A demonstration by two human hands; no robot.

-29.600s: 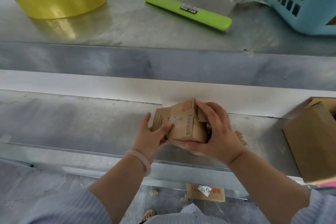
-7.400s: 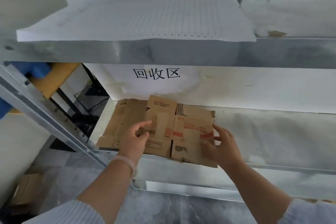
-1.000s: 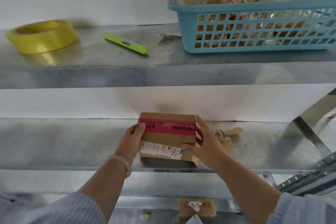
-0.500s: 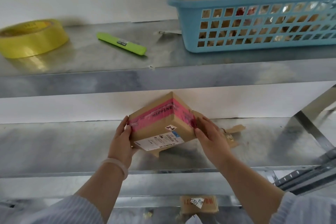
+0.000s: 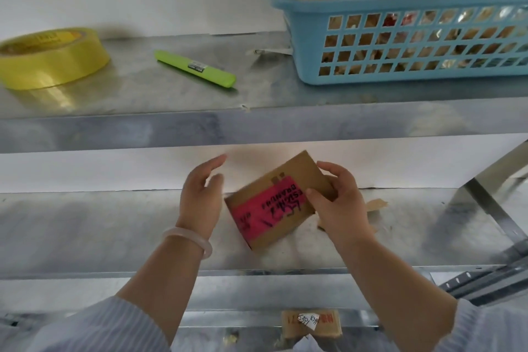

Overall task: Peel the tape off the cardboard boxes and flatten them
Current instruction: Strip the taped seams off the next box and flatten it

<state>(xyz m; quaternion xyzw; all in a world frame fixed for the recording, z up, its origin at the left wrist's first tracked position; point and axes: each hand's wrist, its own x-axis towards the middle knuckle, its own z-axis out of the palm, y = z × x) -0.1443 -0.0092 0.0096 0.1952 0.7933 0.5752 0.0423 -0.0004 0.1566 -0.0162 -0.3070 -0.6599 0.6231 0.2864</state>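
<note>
Right hand (image 5: 340,206) clamped on cardboard box (image 5: 274,200), pink tape (image 5: 265,206) lettering blurred, left hand (image 5: 201,194) spread apart

Upper shelf (image 5: 177,123), yellow tape roll (image 5: 53,58), green cutter (image 5: 195,68), blue basket (image 5: 405,37)

Basket (image 5: 400,71): right end cut off by the frame edge.
Box's (image 5: 274,203) right corner: hidden behind right hand (image 5: 340,206).
</note>
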